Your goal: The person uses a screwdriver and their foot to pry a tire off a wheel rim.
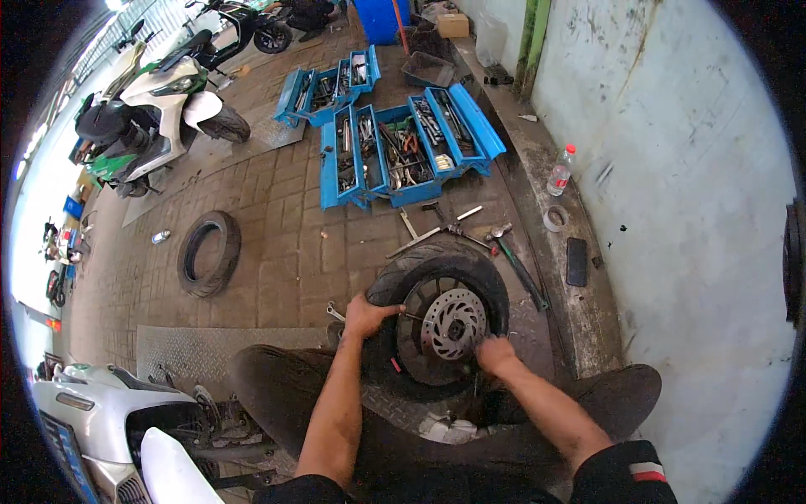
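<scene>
A motorcycle wheel with a black tyre and a silver brake disc lies in front of my crossed legs. My left hand grips the tyre's left side, thumb stretched over its inner edge. By the thumb tip, a thin rod-like piece shows at the rim; its kind is unclear. At the wheel's lower right, next to the disc, my right hand is closed in a fist. What it holds is hidden by the fingers. A small red piece sits at the tyre's inner edge.
Beyond the wheel lie a hammer and a T-shaped metal tool. Open blue toolboxes stand farther off. A loose tyre lies left. On the right ledge are a phone, tape roll and bottle.
</scene>
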`<action>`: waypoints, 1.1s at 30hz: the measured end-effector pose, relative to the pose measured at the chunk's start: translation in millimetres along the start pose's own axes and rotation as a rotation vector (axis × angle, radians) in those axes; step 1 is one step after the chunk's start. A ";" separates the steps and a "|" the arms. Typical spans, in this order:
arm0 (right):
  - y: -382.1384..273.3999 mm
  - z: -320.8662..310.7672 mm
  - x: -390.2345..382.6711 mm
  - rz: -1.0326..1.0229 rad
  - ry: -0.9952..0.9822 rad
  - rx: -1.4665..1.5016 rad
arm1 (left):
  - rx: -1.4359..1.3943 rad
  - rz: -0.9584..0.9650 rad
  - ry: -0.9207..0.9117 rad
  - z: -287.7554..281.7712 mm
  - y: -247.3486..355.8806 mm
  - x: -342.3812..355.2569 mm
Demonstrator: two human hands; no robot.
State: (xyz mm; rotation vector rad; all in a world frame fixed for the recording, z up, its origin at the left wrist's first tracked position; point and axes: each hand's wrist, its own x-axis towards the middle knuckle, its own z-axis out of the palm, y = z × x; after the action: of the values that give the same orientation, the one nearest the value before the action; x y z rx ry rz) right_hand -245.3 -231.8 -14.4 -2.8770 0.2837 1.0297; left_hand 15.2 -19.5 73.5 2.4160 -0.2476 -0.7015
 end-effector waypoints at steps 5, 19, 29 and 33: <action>2.5 -146.4 -95.8 -0.037 0.079 0.475 | 0.003 0.041 -0.017 -5.5 -15.7 6.9; -60.1 -52.9 -104.6 0.205 0.457 1.246 | 0.030 0.048 0.020 0.4 -15.3 4.1; -70.5 -46.3 -89.3 0.249 0.550 1.005 | -0.036 0.043 0.002 -0.7 -22.9 3.8; -85.0 -37.7 -81.2 0.208 0.618 0.969 | -0.044 0.032 0.027 -0.6 -24.4 3.0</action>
State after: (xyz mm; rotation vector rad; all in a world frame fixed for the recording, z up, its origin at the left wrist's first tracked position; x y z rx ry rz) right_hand -266.7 -141.3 66.8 -2.1604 0.8427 -0.0818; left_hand 18.3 -0.6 57.9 2.3725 -0.2567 -0.6532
